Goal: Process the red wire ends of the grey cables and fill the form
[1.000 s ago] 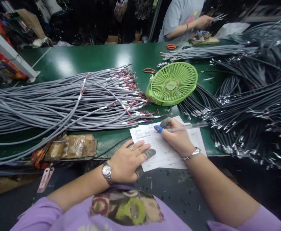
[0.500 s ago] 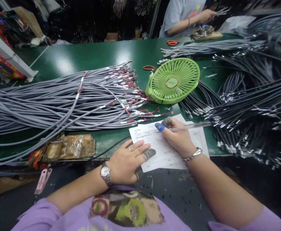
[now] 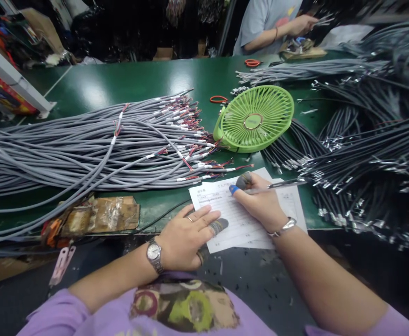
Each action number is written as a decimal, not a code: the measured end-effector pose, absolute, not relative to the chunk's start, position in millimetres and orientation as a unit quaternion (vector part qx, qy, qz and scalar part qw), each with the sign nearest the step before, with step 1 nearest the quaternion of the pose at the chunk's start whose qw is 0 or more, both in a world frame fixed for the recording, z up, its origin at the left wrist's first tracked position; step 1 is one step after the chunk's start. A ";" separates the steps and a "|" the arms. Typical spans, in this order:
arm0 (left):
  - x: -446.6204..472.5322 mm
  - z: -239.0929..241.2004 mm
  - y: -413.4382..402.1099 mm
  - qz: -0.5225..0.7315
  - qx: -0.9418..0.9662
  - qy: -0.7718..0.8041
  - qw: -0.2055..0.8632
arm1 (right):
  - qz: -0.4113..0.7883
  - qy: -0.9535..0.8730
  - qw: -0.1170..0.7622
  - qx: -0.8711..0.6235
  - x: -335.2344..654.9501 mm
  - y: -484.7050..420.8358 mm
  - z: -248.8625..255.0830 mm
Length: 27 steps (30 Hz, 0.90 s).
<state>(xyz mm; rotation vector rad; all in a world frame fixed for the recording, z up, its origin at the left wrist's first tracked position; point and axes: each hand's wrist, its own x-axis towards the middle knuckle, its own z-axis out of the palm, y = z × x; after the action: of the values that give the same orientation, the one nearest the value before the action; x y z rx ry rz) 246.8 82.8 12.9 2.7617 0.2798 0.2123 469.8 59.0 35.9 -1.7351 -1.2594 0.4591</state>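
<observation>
Printed paper sheets (image 3: 232, 224) overlap at the front edge of the green table, the top one bearing ruled lines and some writing. My left hand (image 3: 188, 235) lies flat with fingers outstretched over the sheet's left side; a grey finger cover is on one finger. Above the upper right of the paper, my right hand (image 3: 258, 198) is closed around a pen (image 3: 284, 183), whose rear end points right. Blue and grey covers wrap fingertips of that hand. The pen's tip is hidden behind the fingers.
Grey cables (image 3: 85, 149) with stripped coloured ends fill the left. A green fan (image 3: 255, 119) stands beyond the paper. Black cables (image 3: 365, 154) are heaped at right. Orange-handled tools (image 3: 218, 99) and a taped cardboard piece (image 3: 113, 213) lie about. Another person (image 3: 267, 28) works across the table.
My right hand has shifted very slightly, and the pen's angle has changed a little. My left hand stays on the paper. The whole view has drifted slightly.
</observation>
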 end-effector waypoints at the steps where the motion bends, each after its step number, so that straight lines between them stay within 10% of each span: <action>1: 246.8 12.7 83.0 0.076 0.976 0.099 0.178 | 0.171 -0.514 0.451 -0.709 469.9 59.2 36.1; 27: 246.1 8.7 83.2 0.093 0.976 0.089 0.177 | 0.105 -0.567 0.404 -0.710 473.5 61.7 32.1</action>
<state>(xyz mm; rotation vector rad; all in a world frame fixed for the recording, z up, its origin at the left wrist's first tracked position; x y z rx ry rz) 246.1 83.2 8.7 2.7615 0.2533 0.2639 473.5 61.7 32.1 -1.7929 -1.4316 0.2658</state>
